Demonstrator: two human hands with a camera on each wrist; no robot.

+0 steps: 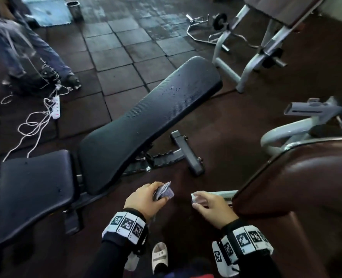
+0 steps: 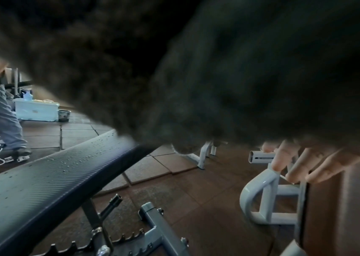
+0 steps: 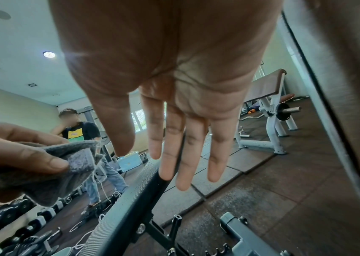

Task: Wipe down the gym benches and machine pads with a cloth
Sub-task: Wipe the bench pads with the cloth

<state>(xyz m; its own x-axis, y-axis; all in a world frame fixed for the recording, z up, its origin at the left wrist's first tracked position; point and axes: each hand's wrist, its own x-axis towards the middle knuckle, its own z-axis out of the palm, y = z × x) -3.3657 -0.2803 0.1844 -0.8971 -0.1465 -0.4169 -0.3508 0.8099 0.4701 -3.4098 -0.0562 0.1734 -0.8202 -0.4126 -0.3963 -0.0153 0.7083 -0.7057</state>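
My left hand [image 1: 146, 196] grips a bunched grey cloth [image 1: 164, 192], held in the air just past the near end of the black bench back pad [image 1: 152, 121]. The pad slopes away and carries water droplets [image 2: 75, 159]. The black seat pad [image 1: 36, 189] lies to its left. In the left wrist view the cloth [image 2: 196, 69] fills most of the picture. My right hand [image 1: 209, 204] hovers empty beside the brown machine pad [image 1: 306, 177]; in the right wrist view its fingers [image 3: 185, 147] are straight and spread, and the left hand's thumb [image 3: 49, 161] pinches the cloth [image 3: 75, 166].
Another person [image 1: 16, 47] stands at the far left near a white power strip [image 1: 56, 108] and loose cables. White machine frames [image 1: 244, 65] and a curl bar with a plate [image 1: 219, 21] lie beyond the bench. A dumbbell rack [image 3: 3, 216] is at the left.
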